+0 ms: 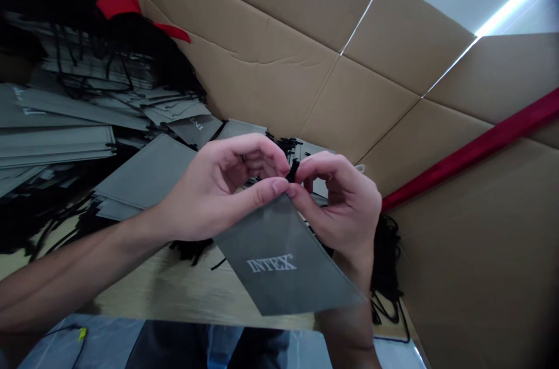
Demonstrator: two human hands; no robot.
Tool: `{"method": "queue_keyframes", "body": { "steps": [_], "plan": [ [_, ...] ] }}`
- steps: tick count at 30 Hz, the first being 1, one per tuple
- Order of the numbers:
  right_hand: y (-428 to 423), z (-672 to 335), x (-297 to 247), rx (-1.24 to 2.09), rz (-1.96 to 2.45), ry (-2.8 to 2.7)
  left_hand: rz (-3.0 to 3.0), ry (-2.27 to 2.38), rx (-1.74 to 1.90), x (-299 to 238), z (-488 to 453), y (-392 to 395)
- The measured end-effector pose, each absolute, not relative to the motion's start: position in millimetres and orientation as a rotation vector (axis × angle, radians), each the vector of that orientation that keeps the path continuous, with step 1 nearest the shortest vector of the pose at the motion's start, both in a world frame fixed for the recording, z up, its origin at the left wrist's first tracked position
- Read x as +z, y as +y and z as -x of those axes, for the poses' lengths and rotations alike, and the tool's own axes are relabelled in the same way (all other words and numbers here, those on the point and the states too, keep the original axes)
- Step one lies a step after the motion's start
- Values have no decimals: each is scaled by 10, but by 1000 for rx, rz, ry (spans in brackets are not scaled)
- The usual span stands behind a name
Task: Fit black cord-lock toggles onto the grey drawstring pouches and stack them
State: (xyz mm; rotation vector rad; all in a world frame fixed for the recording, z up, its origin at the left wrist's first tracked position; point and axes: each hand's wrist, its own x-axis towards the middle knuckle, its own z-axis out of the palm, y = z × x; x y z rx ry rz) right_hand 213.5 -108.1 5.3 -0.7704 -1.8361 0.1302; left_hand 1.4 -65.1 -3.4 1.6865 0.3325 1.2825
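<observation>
A flat grey fabric piece (279, 255) with white INTEX lettering hangs tilted from its top corner, below my two hands. A short black cord (293, 170) sticks up at that corner. My left hand (238, 188) pinches the cord and corner between thumb and forefinger, its other fingers curled loosely. From the other side my right hand (338, 197) pinches the same spot, its fingertips almost meeting those of the left. The fingertips partly hide how the cord is joined to the fabric.
Heaped grey pieces with black cords (65, 107) fill the left side, a red strip (120, 2) on top. Cardboard walls (266, 25) enclose the back and right. A dark red band (471, 148) crosses the right wall, above a bundle of black cords (386, 258). The pale tabletop (174, 293) lies below.
</observation>
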Motion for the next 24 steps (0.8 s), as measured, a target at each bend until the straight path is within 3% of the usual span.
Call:
{"method": "queue_keyframes", "body": {
  "steps": [7, 24],
  "plan": [
    [-1074, -2099, 66, 18, 691, -1849, -1484, 245, 1161, -93, -38, -517],
    [-1123, -2076, 86, -158, 762, -1899, -1811, 438, 1482, -46, -64, -591]
  ]
}}
